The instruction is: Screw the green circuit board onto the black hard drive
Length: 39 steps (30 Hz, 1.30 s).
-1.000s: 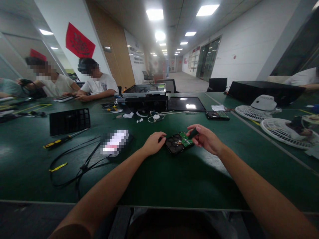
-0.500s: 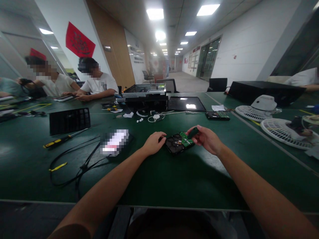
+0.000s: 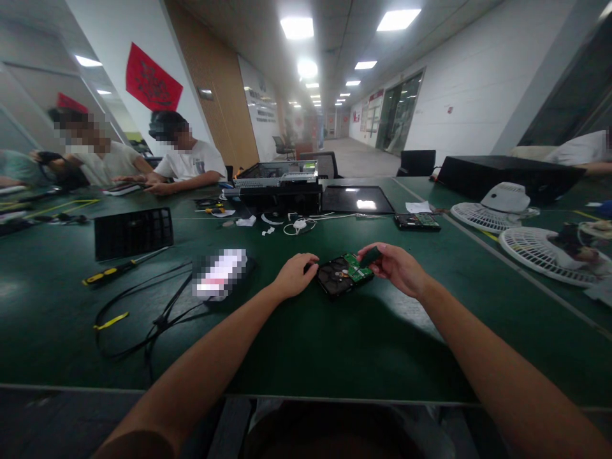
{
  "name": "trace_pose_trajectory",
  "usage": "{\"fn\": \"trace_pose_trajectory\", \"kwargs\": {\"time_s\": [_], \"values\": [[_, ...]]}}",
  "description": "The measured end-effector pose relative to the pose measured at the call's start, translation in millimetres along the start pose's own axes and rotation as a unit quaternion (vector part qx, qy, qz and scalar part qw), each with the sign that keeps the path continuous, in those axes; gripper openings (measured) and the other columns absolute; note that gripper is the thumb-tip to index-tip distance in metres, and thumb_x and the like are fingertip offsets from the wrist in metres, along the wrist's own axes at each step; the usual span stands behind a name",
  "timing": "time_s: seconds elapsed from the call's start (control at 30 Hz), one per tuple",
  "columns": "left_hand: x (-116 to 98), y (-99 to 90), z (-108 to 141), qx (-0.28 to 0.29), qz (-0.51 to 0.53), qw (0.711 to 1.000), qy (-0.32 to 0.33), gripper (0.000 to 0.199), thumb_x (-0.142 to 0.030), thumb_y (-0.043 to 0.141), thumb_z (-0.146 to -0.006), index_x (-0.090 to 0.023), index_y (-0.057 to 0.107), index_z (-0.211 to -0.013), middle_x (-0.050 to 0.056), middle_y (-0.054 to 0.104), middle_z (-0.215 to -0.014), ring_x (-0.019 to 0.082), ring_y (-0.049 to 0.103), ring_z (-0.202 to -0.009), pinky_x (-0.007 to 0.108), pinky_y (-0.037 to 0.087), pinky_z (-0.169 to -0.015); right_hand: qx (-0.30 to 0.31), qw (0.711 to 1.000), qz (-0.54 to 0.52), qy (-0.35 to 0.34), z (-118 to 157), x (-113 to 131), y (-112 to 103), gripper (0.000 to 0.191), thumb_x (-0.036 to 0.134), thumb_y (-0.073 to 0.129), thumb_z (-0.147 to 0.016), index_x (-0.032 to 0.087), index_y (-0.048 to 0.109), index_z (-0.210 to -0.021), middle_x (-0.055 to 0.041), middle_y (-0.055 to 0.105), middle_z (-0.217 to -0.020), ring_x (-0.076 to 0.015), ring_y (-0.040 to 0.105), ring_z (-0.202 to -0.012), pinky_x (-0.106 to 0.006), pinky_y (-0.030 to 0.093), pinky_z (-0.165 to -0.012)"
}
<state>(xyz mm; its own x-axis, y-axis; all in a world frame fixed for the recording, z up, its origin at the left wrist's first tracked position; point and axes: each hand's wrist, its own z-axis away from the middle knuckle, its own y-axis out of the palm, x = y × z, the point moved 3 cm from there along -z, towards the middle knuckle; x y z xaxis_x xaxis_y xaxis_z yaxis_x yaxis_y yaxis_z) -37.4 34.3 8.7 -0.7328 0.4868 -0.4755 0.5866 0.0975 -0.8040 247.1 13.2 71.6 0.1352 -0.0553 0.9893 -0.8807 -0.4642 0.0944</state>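
Note:
A hard drive lies on the green table in front of me, its green circuit board facing up on the right half. My left hand grips the drive's left edge with bent fingers and thumb. In my right hand is a screwdriver with a dark green handle, pinched between thumb and fingers and tilted over the circuit board. The screwdriver's tip is too small to make out.
Left of me lie a lit phone, black cables and a yellow-black screwdriver. Another hard drive sits farther back. An opened computer case stands behind, white fan parts to the right. Co-workers sit at the far left.
My right hand and the screwdriver handle have shifted very slightly over the board. My left hand and the hard drive stay in place.

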Motion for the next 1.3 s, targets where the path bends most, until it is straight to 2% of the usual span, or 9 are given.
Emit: {"fn": "trace_pose_trajectory", "kwargs": {"time_s": [0.23, 0.33, 0.47, 0.7, 1.0, 1.07, 1.2, 1.3], "values": [[-1.8, -1.5, 0.4, 0.004, 0.008, 1.000, -0.007, 0.030, -0.033, 0.056, -0.105, -0.019, 0.069, -0.128, 0.010, 0.075, -0.119, 0.026, 0.069, -0.112, 0.042, 0.056, -0.099, 0.013, 1.000, -0.018, -0.008, -1.0, -2.7, -1.1, 0.035, 0.050, 0.058, -0.099, 0.020, 0.074, -0.101, -0.0098, 0.073, -0.097, -0.0137, 0.048, -0.062, -0.027, 0.029, -0.049], [-1.1, -0.9, 0.2, 0.001, 0.010, 1.000, -0.008, 0.030, -0.033, 0.057, -0.105, -0.019, 0.069, -0.129, 0.009, 0.075, -0.120, 0.025, 0.070, -0.111, 0.041, 0.055, -0.099, 0.014, 0.999, -0.045, -0.011, -1.1, -3.4, -0.6, 0.032, 0.049, 0.060, -0.098, 0.022, 0.071, -0.109, -0.0097, 0.074, -0.104, -0.0127, 0.051, -0.061, -0.026, 0.028, -0.047], [-0.5, -0.7, 0.0, 0.005, 0.006, 1.000, -0.010, 0.030, -0.033, 0.057, -0.105, -0.020, 0.068, -0.129, 0.009, 0.075, -0.121, 0.025, 0.070, -0.112, 0.041, 0.055, -0.099, 0.027, 0.998, -0.051, 0.004, -1.2, -4.3, 1.4, 0.042, 0.053, 0.057, -0.100, 0.019, 0.073, -0.118, -0.0103, 0.072, -0.105, -0.0128, 0.053, -0.061, -0.026, 0.032, -0.047], [-0.2, -0.9, 0.0, 0.003, 0.005, 1.000, -0.002, 0.031, -0.034, 0.056, -0.105, -0.019, 0.068, -0.129, 0.009, 0.075, -0.120, 0.025, 0.069, -0.112, 0.041, 0.055, -0.099, 0.037, 0.997, -0.074, 0.006, -1.4, -3.7, 2.1, 0.044, 0.051, 0.052, -0.101, 0.016, 0.076, -0.114, -0.0116, 0.071, -0.107, -0.0140, 0.054, -0.063, -0.028, 0.036, -0.049], [0.8, 1.3, -0.4, -0.006, 0.006, 1.000, 0.001, 0.030, -0.033, 0.056, -0.105, -0.019, 0.069, -0.127, 0.009, 0.075, -0.117, 0.025, 0.069, -0.110, 0.042, 0.054, -0.100, 0.036, 0.997, -0.073, 0.000, -1.1, -4.6, 2.0, 0.037, 0.048, 0.058, -0.098, 0.017, 0.076, -0.109, -0.0113, 0.071, -0.109, -0.0145, 0.057, -0.066, -0.028, 0.040, -0.052], [0.3, 0.6, -0.3, -0.003, 0.006, 1.000, -0.001, 0.030, -0.034, 0.056, -0.105, -0.019, 0.069, -0.128, 0.009, 0.075, -0.118, 0.025, 0.069, -0.110, 0.042, 0.055, -0.099, 0.039, 0.997, -0.063, -0.002, -0.9, -4.0, 2.4, 0.037, 0.048, 0.058, -0.098, 0.017, 0.076, -0.109, -0.0118, 0.072, -0.108, -0.0149, 0.057, -0.067, -0.028, 0.039, -0.052], [-2.1, -1.5, 0.1, 0.004, 0.002, 1.000, -0.002, 0.031, -0.034, 0.055, -0.105, -0.019, 0.068, -0.128, 0.009, 0.075, -0.119, 0.026, 0.069, -0.112, 0.042, 0.055, -0.099, 0.033, 0.999, -0.023, -0.001, 0.1, -1.5, 2.8, 0.037, 0.048, 0.060, -0.097, 0.016, 0.076, -0.109, -0.0083, 0.069, -0.085, -0.0142, 0.051, -0.062, -0.026, 0.032, -0.049], [-3.7, -2.6, 0.5, 0.005, 0.003, 1.000, -0.002, 0.031, -0.034, 0.055, -0.105, -0.019, 0.068, -0.129, 0.009, 0.075, -0.119, 0.026, 0.069, -0.112, 0.042, 0.055, -0.099, 0.007, 1.000, -0.021, -0.011, 0.7, 0.7, 2.0, 0.032, 0.047, 0.063, -0.095, 0.018, 0.074, -0.105, -0.0092, 0.072, -0.095, -0.0134, 0.049, -0.063, -0.026, 0.030, -0.049]]}}
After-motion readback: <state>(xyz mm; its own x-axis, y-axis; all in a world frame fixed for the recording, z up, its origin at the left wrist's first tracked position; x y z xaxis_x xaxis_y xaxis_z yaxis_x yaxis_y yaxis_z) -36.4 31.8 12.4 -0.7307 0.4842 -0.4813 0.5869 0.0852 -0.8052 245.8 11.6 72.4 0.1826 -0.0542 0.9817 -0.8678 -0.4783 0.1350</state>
